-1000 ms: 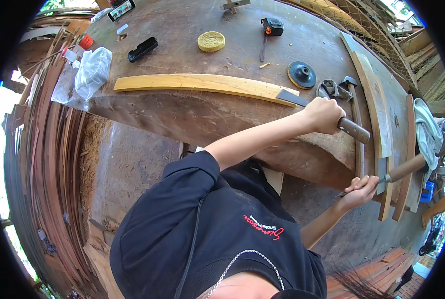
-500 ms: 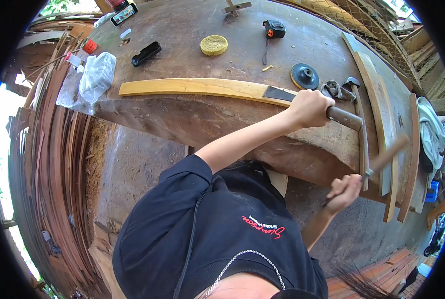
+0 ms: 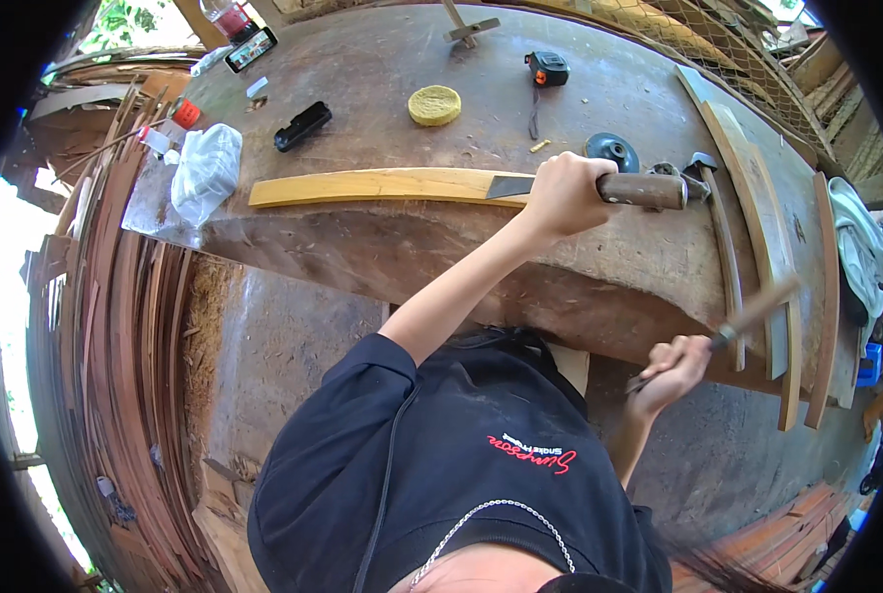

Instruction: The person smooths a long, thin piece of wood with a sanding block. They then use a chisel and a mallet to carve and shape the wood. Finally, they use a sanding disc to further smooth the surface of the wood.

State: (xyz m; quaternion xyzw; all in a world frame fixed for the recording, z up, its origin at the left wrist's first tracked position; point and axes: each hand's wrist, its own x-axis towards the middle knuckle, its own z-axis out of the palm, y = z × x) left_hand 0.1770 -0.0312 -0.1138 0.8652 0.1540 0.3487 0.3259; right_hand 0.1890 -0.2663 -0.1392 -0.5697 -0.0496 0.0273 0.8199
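Note:
My left hand [image 3: 568, 193] grips a wide chisel with a wooden handle [image 3: 644, 191]; its dark flat blade [image 3: 508, 187] lies over the right end of a long yellow plank [image 3: 372, 186] along the bench's near edge. My right hand [image 3: 671, 366] is closed round the lower, metal part of a second tool, whose wooden handle [image 3: 762, 304] points up to the right, slightly blurred. Beyond the chisel's handle sit a black backing pad [image 3: 611, 148] and a hammer [image 3: 703, 161], partly covered.
On the bench [image 3: 342, 247] are a yellow sponge pad [image 3: 434, 105], a tape measure [image 3: 546, 69], a black case [image 3: 301, 127], a plastic bag [image 3: 204, 173], a phone [image 3: 251, 49] and a wooden cross piece [image 3: 471, 30]. Boards [image 3: 748, 217] line the right; stacked strips [image 3: 105, 376] stand left.
My left hand and the chisel have shifted leftward and up along the plank. My right hand and its tool have moved left from the boards at the right edge, the handle tilting more upright.

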